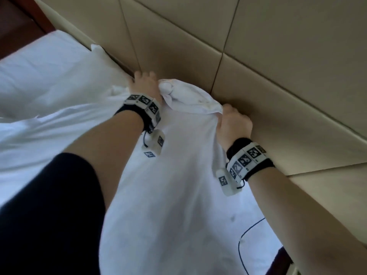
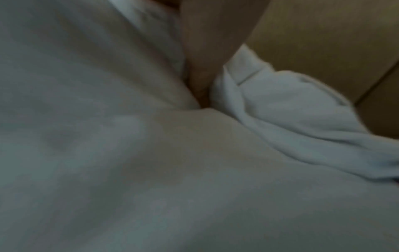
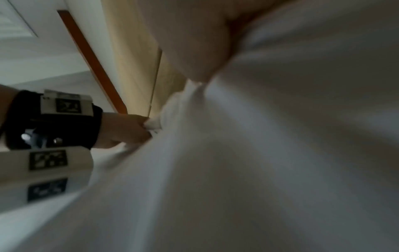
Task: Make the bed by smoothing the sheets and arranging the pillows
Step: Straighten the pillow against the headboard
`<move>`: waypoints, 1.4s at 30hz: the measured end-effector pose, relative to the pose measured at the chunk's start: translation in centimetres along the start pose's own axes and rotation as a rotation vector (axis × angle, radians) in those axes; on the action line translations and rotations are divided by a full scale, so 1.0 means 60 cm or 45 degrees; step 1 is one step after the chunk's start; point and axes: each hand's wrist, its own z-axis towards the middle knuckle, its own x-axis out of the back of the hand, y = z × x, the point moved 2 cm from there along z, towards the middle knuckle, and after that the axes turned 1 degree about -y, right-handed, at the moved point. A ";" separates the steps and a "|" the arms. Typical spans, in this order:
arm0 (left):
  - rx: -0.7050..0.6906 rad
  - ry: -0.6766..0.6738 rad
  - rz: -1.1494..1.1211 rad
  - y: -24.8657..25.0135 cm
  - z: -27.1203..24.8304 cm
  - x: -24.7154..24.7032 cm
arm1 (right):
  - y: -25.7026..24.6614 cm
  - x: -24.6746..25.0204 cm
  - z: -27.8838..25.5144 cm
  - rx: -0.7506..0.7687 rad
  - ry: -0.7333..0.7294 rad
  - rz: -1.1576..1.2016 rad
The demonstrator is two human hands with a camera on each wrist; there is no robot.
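A white sheet [image 1: 178,175] covers the bed, and its top edge [image 1: 188,98] is bunched up against the padded headboard [image 1: 258,66]. My left hand [image 1: 145,84] grips the left end of that bunched edge. My right hand [image 1: 234,120] grips its right end, knuckles close to the headboard. The cloth runs taut from both hands back toward me. In the left wrist view my left hand [image 2: 200,51] pinches a fold of the sheet [image 2: 291,110]. The right wrist view shows my right hand [image 3: 194,42] on the sheet [image 3: 280,153] and my left hand [image 3: 125,131] beyond it. A white pillow [image 1: 49,66] lies at the left, against the headboard.
Beige headboard panels fill the far side and the right. Dark wood furniture [image 1: 19,22] stands at the top left, beyond the pillow. A thin black cable [image 1: 244,241] lies on the sheet at the lower right, near the bed's edge.
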 end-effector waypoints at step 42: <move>1.229 -0.635 -1.531 -0.209 -1.097 -0.459 | 0.187 -0.239 -0.799 -0.737 -1.017 0.515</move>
